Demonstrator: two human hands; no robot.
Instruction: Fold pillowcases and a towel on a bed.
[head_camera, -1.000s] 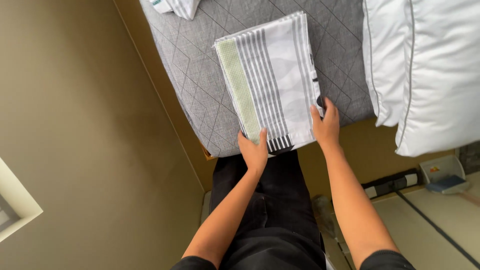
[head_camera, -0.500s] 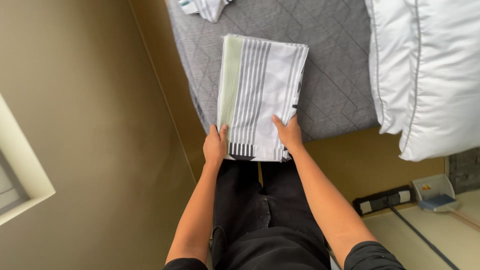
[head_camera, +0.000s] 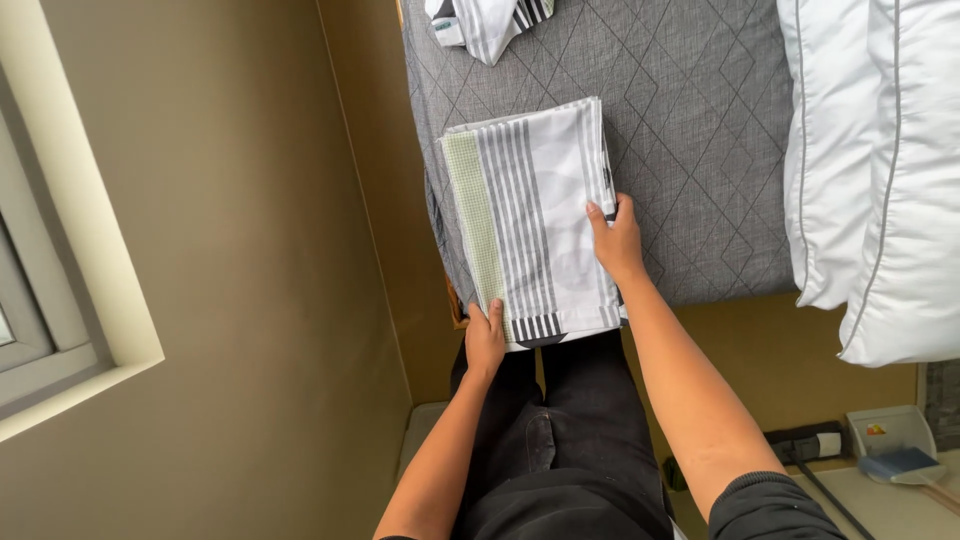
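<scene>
— Where are we holding it?
— Our left hand (head_camera: 486, 338) is gripping the near edge of the folded sheet (head_camera: 528, 222); our right hand (head_camera: 617, 238) is pressing flat, fingers together.
— How far along?
— It's looking folded, lying on the bed (head_camera: 690, 130); the bundle (head_camera: 490, 22) beyond is lying loose.

A folded striped pillowcase (head_camera: 530, 225) lies at the near edge of the grey quilted mattress (head_camera: 700, 130). The left hand (head_camera: 485, 340) holds its near corner; the right hand (head_camera: 618, 240) presses flat on its right edge. A white pillow (head_camera: 880, 170) lies right.
</scene>
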